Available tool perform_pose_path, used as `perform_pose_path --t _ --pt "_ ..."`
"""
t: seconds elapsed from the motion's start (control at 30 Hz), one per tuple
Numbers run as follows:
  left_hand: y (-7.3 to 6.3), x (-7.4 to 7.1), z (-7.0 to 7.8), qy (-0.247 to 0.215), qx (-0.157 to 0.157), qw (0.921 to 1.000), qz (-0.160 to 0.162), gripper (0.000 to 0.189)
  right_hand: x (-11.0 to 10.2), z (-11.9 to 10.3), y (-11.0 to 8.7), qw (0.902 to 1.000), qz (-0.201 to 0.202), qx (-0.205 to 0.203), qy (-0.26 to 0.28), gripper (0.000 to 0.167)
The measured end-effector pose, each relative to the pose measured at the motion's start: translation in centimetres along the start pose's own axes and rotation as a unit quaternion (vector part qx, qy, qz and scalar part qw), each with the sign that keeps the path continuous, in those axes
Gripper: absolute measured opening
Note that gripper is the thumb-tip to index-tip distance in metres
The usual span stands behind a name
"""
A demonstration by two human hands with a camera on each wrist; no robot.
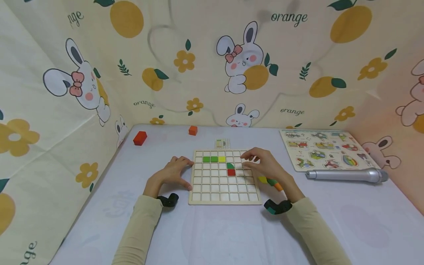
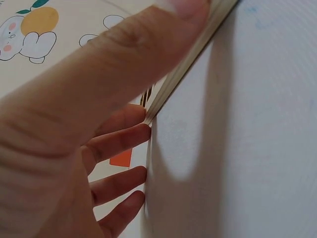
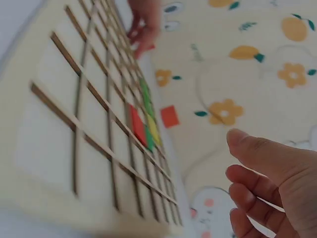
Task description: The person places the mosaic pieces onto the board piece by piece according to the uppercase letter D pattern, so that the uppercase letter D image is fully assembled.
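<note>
A wooden grid board point(image 1: 225, 202) lies in front of me. Two green tiles point(image 1: 210, 159) and a yellow tile point(image 1: 222, 159) sit in a row near its far side. Closer in, a red tile point(image 1: 231, 172) lies just below a green tile with a curved edge point(image 1: 230, 165). My left hand point(image 1: 172, 172) touches the board's left edge with spread thumb and fingers, also seen against its wooden side point(image 2: 183, 62). Over the upper right squares is my right hand point(image 1: 265, 162); its thumb and fingers point(image 3: 255, 148) are loosely bent and apart, with nothing visible between them.
Yellow, green and orange pieces point(image 1: 272, 182) lie beside the board, partly under my right wrist. A small pattern card point(image 1: 222, 143) is behind it. Farther off are a red block point(image 1: 140, 138), an orange block point(image 1: 193, 130), a picture puzzle board point(image 1: 309, 162) and a silver microphone point(image 1: 346, 175).
</note>
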State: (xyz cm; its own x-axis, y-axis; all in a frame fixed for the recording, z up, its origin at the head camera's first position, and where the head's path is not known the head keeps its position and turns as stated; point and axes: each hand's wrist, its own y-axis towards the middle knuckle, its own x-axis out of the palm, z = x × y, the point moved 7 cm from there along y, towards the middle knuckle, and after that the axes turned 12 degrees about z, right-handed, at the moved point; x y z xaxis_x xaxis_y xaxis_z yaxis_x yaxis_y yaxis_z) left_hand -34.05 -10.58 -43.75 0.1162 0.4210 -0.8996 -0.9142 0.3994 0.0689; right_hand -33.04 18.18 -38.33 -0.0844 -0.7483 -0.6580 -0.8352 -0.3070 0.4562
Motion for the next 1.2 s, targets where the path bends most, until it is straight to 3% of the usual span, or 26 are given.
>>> perform_pose_path --t 0.17,0.33,0.43,0.73,1.07,1.2 --pt "0.0 -0.1 -0.1 -0.001 0.001 1.0 0.001 0.091 -2.6 0.7 -0.9 0.9995 0.011 -0.008 -0.029 0.019" --pt "0.0 0.0 -0.2 0.0 0.002 1.0 0.001 0.092 -4.0 1.9 -2.7 0.9983 -0.005 -0.004 -0.058 0.015" --pt "0.0 -0.1 -0.2 0.0 0.003 1.0 0.002 0.092 -4.5 2.8 -3.8 0.9975 -0.026 0.021 -0.062 0.013" --pt "-0.1 -0.3 -0.1 -0.003 0.004 1.0 0.004 0.091 -4.1 4.5 -5.6 0.986 -0.124 0.092 -0.063 0.018" --pt "-0.1 -0.1 0.0 -0.003 0.003 1.0 0.001 0.091 -3.8 4.9 -6.0 0.9819 -0.13 0.119 -0.069 0.027" --pt "-0.1 -0.1 0.0 0.001 0.005 1.0 0.002 0.092 -3.8 4.7 -6.1 0.9835 -0.132 0.104 -0.067 0.023"
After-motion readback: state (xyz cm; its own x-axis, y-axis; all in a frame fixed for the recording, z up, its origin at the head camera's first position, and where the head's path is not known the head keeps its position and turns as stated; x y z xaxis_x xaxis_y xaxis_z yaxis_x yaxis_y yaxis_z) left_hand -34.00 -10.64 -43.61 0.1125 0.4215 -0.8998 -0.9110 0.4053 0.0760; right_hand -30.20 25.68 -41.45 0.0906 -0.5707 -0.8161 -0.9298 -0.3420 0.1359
